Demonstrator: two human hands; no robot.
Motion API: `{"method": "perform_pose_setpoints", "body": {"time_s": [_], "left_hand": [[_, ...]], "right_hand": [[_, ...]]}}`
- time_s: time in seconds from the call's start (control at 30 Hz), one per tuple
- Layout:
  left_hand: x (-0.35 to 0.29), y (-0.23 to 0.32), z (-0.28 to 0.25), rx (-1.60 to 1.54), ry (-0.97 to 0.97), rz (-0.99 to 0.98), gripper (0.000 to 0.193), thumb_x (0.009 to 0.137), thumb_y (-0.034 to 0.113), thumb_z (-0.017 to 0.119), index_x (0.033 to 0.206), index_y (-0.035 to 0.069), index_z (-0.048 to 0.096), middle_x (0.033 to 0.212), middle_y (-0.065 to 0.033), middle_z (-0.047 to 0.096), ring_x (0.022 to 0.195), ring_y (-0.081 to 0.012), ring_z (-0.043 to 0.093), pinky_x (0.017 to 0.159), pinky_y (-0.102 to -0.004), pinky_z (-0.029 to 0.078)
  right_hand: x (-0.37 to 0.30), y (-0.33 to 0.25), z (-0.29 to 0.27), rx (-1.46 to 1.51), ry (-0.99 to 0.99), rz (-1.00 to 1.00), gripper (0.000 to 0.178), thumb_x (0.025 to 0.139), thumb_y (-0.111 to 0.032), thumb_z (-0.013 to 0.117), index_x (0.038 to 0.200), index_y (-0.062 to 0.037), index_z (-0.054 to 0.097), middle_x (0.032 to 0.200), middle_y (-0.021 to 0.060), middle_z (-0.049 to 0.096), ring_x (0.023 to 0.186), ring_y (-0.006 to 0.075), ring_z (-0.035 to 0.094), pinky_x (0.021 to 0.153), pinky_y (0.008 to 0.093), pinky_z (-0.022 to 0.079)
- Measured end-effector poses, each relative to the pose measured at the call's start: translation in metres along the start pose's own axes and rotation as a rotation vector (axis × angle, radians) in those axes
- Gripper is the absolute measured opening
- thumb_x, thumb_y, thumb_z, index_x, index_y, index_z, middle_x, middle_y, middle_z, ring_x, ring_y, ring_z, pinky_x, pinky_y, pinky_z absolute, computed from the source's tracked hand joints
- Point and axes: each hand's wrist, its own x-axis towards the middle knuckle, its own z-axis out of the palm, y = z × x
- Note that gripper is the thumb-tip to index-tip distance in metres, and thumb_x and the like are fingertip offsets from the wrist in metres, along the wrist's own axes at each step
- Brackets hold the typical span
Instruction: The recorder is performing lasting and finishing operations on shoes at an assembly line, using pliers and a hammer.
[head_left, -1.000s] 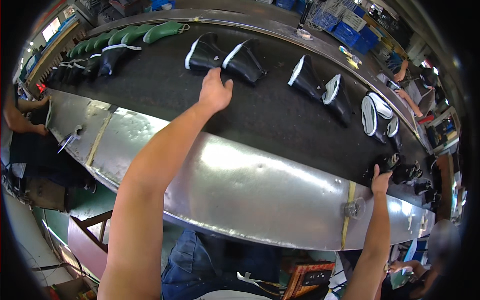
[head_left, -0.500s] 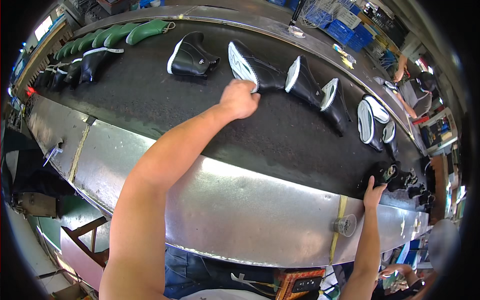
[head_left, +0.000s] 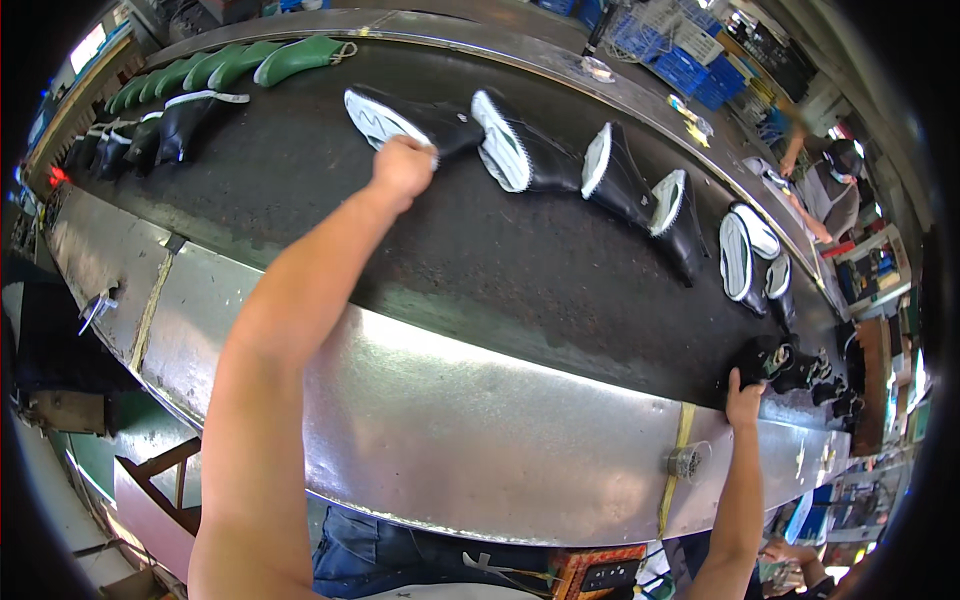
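My left hand (head_left: pixel 404 168) is closed on the sole edge of a black boot (head_left: pixel 445 122) with a white patterned sole, tipped so the sole faces me. Its shaft reaches right, to a second black boot (head_left: pixel 545 155) lying with its white sole to the left. Two more black boots, one (head_left: pixel 622 185) and another (head_left: pixel 683 240), lie farther right. At the right, my right hand (head_left: pixel 744 402) is closed at the near side of a dark boot (head_left: pixel 752 358); the thumb shows, but the other fingers are partly hidden.
Green boots (head_left: pixel 235 65) and black boots (head_left: pixel 190 125) line the far left of the dark surface. A metal ledge (head_left: pixel 480 430) runs along the near side, with a clear cup (head_left: pixel 688 460) on it. Another person (head_left: pixel 835 185) works across the right end.
My left hand has left the second boot and moved left to the leftmost one, which is now tipped sole toward me. My right hand has drawn back slightly.
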Motion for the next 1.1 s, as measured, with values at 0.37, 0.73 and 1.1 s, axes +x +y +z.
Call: {"method": "perform_pose_setpoints", "body": {"time_s": [0.37, 0.73, 1.1], "left_hand": [[-0.141, 0.05, -0.059, 0.054, -0.685, 0.124, 0.026, 0.098, 0.018, 0.067, 0.116, 0.0, 0.066, 0.1, -0.0045, 0.069, 0.092, -0.0107, 0.062, 0.084, -0.0293, 0.052], [-0.254, 0.043, -0.237, 0.022, -0.684, 0.192, 0.028, 0.088, 0.002, 0.068, 0.115, -0.005, 0.064, 0.11, -0.0158, 0.07, 0.107, -0.024, 0.067, 0.097, -0.0362, 0.05], [-0.284, 0.088, -0.274, 0.661, -0.178, 0.913, 0.091, 0.091, 0.053, 0.067, 0.154, -0.003, 0.032, 0.156, -0.0353, 0.029, 0.146, -0.055, 0.025, 0.116, -0.0644, 0.024]], "right_hand": [[0.038, -0.363, 0.009, 0.219, 0.165, -0.847, 0.039, 0.094, -0.028, 0.067, 0.117, 0.002, 0.062, 0.126, 0.0246, 0.063, 0.118, 0.041, 0.06, 0.098, 0.0453, 0.049], [0.101, -0.442, 0.032, 0.07, 0.042, -0.479, 0.035, 0.093, -0.017, 0.046, 0.097, 0.0027, 0.075, 0.105, 0.0285, 0.071, 0.103, 0.0437, 0.069, 0.096, 0.0494, 0.053], [-0.111, -0.4, -0.109, 0.968, -0.466, -1.302, 0.027, 0.101, -0.025, 0.063, 0.109, -0.0007, 0.073, 0.107, 0.0161, 0.075, 0.099, 0.0264, 0.072, 0.092, 0.0335, 0.054]]}}
